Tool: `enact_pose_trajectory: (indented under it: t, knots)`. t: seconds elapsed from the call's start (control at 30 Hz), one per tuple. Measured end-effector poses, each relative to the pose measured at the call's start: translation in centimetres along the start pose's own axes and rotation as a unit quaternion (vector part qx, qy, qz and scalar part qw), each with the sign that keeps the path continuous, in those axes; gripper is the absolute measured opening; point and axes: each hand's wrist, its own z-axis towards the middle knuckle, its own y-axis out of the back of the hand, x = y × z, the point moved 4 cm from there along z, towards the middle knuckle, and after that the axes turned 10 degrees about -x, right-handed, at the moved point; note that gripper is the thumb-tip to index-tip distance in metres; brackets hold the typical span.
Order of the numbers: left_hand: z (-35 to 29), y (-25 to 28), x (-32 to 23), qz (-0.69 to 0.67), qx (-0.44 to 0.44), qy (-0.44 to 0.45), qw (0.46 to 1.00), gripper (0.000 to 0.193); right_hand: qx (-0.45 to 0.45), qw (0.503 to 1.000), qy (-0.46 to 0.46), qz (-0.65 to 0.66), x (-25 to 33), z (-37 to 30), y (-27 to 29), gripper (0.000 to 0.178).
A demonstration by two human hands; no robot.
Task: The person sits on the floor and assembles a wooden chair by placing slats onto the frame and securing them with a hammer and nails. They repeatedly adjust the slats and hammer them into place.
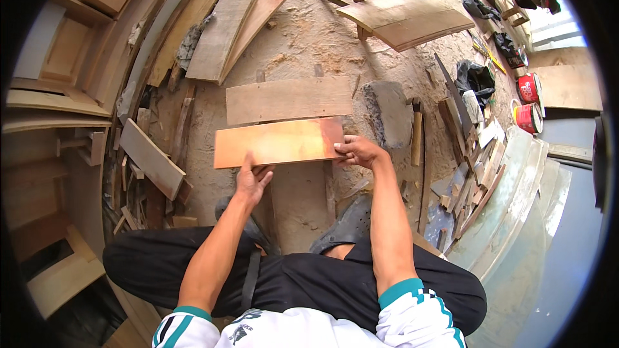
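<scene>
Wooden board [277,142] held level, or nearly so, in front of the seated person, long side running left to right. Face bright orange over most of its length, darker red-brown at the right end.

Left hand [253,182]: at the near edge, left of the board's middle. Thumb up on the face, other fingers loosely curled below the edge; light hold. Right hand [358,151]: closed round the right end, thumb and fingers pinching it.

Just beyond the held board, a plain board [287,100] lies across, roughly parallel. Right of that, a grey stone slab [389,113], with a wooden piece [417,130] upright in the view beside it. Far left, two overlapping planks [222,37] on the dusty floor [293,45]. Far right, a low wooden stool [406,20]. Left, near: a loose plank [152,158] among scraps. Right: a heap of offcuts [474,188], a black bag [476,78], two red-and-white buckets [528,118] beyond. Person's dark shoes [345,224] below, left and right.
</scene>
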Motion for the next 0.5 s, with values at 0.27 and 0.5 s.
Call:
enact_pose_trajectory:
  t: [0.27,0.5]
  knots:
    - [4.4,7.2,-3.6,0.171,-0.268,-0.231,0.919,0.056,-0.07,0.995,-0.039,-0.06,-1.8,0.9,2.8,0.044]
    - [6.8,3.6,-8.6,0.287,-0.084,-0.361,0.883,0.046,-0.225,0.967,0.121,0.002,-0.5,1.6,2.5,0.062]
